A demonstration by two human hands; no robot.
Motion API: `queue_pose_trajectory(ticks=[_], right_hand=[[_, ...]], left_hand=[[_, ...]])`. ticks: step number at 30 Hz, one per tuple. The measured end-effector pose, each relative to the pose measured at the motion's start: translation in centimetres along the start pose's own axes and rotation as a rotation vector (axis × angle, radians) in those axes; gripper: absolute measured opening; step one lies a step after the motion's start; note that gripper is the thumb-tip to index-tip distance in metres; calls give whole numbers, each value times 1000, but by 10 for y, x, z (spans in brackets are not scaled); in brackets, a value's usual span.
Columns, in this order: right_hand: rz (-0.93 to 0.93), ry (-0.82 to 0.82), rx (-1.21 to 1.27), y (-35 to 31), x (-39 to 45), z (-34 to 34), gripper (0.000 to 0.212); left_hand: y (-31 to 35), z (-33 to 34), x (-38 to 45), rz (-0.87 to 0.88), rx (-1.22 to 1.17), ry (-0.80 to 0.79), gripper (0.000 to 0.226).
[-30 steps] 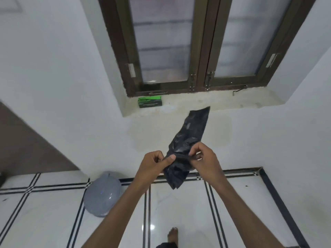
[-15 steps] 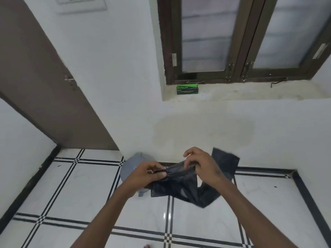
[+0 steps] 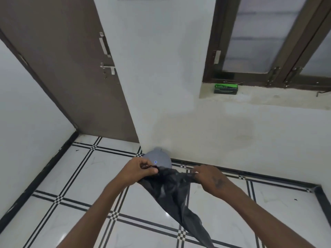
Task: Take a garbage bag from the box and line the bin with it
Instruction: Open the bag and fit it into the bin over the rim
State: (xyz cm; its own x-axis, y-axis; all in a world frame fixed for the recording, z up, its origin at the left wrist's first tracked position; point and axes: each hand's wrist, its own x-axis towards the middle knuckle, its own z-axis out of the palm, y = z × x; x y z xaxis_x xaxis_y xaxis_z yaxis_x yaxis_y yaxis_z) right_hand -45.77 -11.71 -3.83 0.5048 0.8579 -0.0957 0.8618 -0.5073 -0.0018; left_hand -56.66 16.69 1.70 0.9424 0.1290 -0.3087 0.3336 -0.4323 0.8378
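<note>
Black garbage bag (image 3: pixel 172 190), top edge pinched between left hand (image 3: pixel 138 171) and right hand (image 3: pixel 208 178), hanging above floor; grey bin (image 3: pixel 159 159), lid closed, against wall; green box (image 3: pixel 226 88) on window sill (image 3: pixel 268 97).

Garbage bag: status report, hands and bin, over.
Left hand and right hand both pinch the black garbage bag at its top edge. Bag hangs unopened. Grey bin on floor beyond, lid shut, unlined.

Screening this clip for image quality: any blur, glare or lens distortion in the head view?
Head view: the brown wooden door and dark window frame lean outward, wide-angle bowing; the right hand and black plastic garbage bag look motion-smeared; soft glare patches on the glossy white floor tiles.
</note>
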Motion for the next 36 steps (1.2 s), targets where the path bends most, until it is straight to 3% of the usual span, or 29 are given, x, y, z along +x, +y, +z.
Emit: queue_pose_trajectory(ticks=[3,5,9,13,18,20,23,28,31,36], right_hand=[[132,-52,22,-19,24,-5,28],[344,-64,121,-31,44,-8,18],[790,14,587,-43,82,-1,37],[975,19,783,-34,101,14,12],[1144,123,1099,-15,109,17,38],[1118,110,1159,-5,121,21,38],[977,29,1127,8,142,17,44],[834,30,1009,33,173,5,71],[697,-33,1039,40,191,2,79],[544,-47,1096,46,208,-3,74]], left_hand=[[-25,-31,9,156,207,-13,10],[-40,-45,13,234,236,17,12],[-64,-66,16,373,237,77,11],[-90,-94,21,362,184,50,12],[-112,-110,33,177,295,-104,23],[-116,-107,45,93,350,-78,40],[-113,-102,63,-36,362,129,64],[-97,-112,94,-136,384,335,47],[-71,-94,112,-136,188,304,33],[-58,-48,151,-188,256,81,70]])
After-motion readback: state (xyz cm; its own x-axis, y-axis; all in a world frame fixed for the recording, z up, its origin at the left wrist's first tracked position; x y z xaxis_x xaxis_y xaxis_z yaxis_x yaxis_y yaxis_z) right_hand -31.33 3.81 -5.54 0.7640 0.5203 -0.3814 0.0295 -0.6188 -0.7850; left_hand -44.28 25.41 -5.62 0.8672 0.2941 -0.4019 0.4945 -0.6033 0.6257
